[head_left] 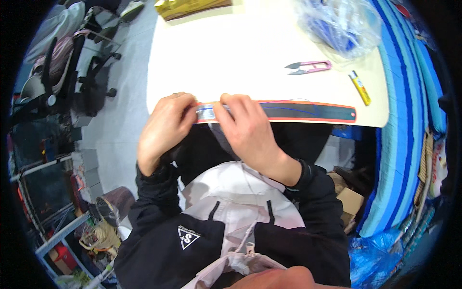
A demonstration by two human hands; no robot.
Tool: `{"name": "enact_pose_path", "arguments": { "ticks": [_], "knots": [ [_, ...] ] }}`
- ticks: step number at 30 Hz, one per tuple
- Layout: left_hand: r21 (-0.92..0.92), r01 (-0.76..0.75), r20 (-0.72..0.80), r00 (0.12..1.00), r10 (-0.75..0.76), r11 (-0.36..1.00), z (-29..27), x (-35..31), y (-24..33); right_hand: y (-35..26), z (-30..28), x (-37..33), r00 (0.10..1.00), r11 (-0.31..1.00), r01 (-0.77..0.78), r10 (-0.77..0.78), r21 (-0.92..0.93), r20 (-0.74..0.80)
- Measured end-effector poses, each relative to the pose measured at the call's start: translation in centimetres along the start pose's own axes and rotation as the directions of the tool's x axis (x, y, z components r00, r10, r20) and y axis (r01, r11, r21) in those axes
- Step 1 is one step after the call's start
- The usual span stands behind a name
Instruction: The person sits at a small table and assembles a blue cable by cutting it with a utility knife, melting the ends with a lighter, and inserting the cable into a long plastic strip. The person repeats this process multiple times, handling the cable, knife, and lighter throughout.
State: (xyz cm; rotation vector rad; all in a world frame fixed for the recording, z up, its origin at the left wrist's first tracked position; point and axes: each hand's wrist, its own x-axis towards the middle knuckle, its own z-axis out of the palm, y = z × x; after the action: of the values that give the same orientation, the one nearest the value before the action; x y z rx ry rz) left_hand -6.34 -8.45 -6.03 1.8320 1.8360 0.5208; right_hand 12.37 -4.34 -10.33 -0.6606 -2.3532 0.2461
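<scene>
grey floor [127, 91] spreads out to the left of the left grip [167, 120], and a pale worktop [192, 60] stretches ahead of both grips. well to the right of the right grip [248, 126] runs blue striped padding [397, 144]. a dark wheeled chair [91, 98] stands on the floor, ahead and left of the left grip. far ahead and right of the right grip sits a clear plastic bag [344, 29] with something blue inside. the long dark strip [332, 111] with an orange-red border lies along the worktop's near edge, under the right grip, its left end at the left grip. both grips have their fingers bent in at the strip; whether either closes on anything cannot be told. straight ahead, well apart, is a gold box [192, 7]. ahead and right of the right grip lie pink-handled snips [315, 67], then a small yellow tube [361, 89]. between the grips shows a silvery patch [207, 114]; thin blue thread [291, 99] loops just right of the right grip.
</scene>
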Motion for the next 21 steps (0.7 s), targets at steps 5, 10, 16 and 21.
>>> {"name": "enact_pose_path", "arguments": {
  "ticks": [5,10,16,21],
  "knots": [
    [-0.009,0.026,-0.012,1.0,-0.026,1.0,0.2,0.0,0.3,1.5,-2.8,-3.9,0.984,0.998,-0.03,0.038,-0.048,0.172],
    [-0.042,0.032,-0.018,0.999,-0.033,0.999,0.3,-0.1,0.3,3.4,-5.7,-7.1,0.967,0.976,-0.14,0.171,-0.167,0.191],
    [-0.043,0.037,-0.031,0.999,-0.038,0.998,0.5,-0.1,0.0,6.4,-7.8,-10.0,0.983,0.947,-0.158,0.178,-0.281,0.046],
    [-0.023,0.026,-0.033,0.999,-0.027,0.999,0.2,-0.2,0.4,7.8,-8.5,-10.8,0.984,0.941,-0.175,0.175,-0.291,-0.027]
  ]
}}
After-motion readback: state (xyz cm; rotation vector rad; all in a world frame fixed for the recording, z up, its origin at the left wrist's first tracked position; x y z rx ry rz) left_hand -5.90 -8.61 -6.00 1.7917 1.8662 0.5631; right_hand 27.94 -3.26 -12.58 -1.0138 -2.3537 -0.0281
